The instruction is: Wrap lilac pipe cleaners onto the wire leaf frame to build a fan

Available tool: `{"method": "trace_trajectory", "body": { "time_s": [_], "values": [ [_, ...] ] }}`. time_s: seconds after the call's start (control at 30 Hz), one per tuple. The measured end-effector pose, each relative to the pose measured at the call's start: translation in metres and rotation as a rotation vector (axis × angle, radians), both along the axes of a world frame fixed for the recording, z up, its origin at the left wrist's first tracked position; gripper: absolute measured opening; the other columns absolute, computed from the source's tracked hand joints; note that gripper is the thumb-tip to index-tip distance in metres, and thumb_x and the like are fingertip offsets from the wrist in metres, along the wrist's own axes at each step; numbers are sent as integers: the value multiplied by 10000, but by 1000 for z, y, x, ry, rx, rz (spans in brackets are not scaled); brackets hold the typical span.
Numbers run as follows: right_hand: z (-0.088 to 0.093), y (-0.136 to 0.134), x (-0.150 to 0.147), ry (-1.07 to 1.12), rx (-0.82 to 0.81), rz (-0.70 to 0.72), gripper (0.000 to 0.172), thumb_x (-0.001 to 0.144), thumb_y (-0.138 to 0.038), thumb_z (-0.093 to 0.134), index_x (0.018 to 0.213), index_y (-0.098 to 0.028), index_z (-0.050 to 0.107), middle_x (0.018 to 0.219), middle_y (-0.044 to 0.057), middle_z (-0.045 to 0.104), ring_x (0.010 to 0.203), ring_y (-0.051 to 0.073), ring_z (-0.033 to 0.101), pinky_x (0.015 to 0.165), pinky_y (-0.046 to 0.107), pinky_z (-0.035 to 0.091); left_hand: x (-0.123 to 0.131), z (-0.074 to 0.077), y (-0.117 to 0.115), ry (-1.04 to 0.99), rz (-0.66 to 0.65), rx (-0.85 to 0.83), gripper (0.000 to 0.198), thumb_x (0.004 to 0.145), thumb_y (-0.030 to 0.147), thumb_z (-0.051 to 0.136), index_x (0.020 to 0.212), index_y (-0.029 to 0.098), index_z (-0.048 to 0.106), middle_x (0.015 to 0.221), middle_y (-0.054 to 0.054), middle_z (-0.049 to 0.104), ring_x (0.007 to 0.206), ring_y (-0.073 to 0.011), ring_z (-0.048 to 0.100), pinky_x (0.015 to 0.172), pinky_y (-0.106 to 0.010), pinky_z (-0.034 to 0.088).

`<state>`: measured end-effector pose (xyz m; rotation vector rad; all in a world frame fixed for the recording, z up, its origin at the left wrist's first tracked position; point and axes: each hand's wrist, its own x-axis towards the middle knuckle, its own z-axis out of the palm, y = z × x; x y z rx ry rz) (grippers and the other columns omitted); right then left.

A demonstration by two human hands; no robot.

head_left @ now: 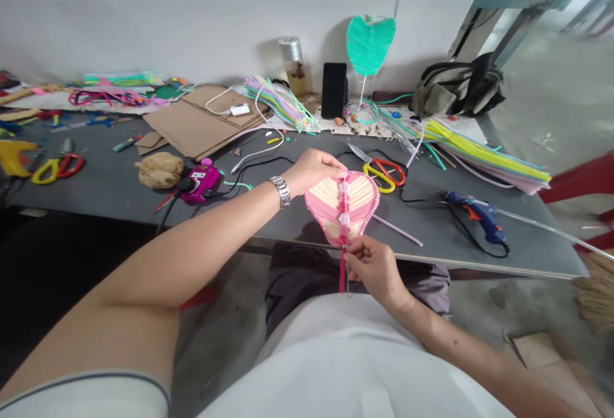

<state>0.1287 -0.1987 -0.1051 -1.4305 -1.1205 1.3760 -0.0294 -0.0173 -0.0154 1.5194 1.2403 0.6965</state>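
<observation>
A pink and cream heart-shaped leaf (362, 202), edged in pink, is held upright over the front edge of the table. Small pale pink flowers run down its middle on a darker pink strip. My left hand (314, 169), wearing a metal watch, pinches the leaf's top edge. At the lower tip my right hand (371, 264) is closed around the thin stem, beside a hanging red-pink strip (342, 271). The fingers partly cover the stem. Just behind the leaf lie scissors (391, 172) with yellow and red handles.
A blue glue gun (480, 213) with its cord lies at the right. Pipe cleaner bundles (484, 153), a phone (334, 91), a bottle (293, 66) and a green leaf (370, 44) stand or lie toward the wall. Cardboard (192, 121) and a magenta device (201, 181) are on the left.
</observation>
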Motion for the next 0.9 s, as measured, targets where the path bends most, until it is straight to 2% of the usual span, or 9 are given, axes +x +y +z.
{"method": "trace_trajectory", "body": {
  "time_s": [0.17,0.37,0.43,0.5,0.67,0.8,0.9],
  "values": [
    [3,2,1,59,-86,-3,223,712,-385,748,713,-195,629,536,-13,631,440,168,645,407,223,463,1,1,2,-76,16,-8,84,693,189,836,768,178,799,744,-52,766,677,-143,660,710,-312,522],
    [-1,-5,3,-158,85,45,111,827,-294,666,752,-214,685,557,-25,633,501,161,670,470,219,440,-3,0,0,-39,-12,45,123,713,239,829,820,180,810,810,-68,785,719,-156,671,689,-305,521],
    [-2,-6,2,-172,87,56,105,839,-289,662,771,-215,694,549,-27,632,521,166,685,485,218,445,-5,0,0,-47,-11,39,134,713,248,834,826,179,812,834,-72,792,733,-156,676,698,-302,525],
    [-3,-5,1,-72,36,61,143,832,-336,681,772,-206,677,529,-27,629,506,168,684,468,213,446,-7,2,1,-77,-11,30,151,708,253,844,834,177,813,846,-72,795,738,-153,680,716,-302,531],
    [1,0,4,247,-69,86,366,747,-519,783,779,-175,665,492,-18,630,414,144,618,374,189,365,-14,6,7,-187,-5,11,180,673,240,860,831,171,810,811,-65,789,728,-150,689,763,-315,549],
    [9,0,8,337,-86,82,373,701,-496,842,747,-160,685,634,24,726,400,79,541,379,184,356,-18,6,9,-224,-17,-6,188,668,262,859,828,177,806,831,-75,794,748,-164,702,775,-334,563],
    [11,0,7,354,-78,40,376,659,-470,874,696,-163,660,703,43,760,399,60,511,374,181,346,-19,9,9,-178,-67,26,211,683,295,857,853,179,811,866,-86,801,766,-166,707,762,-323,557]
  ]
}}
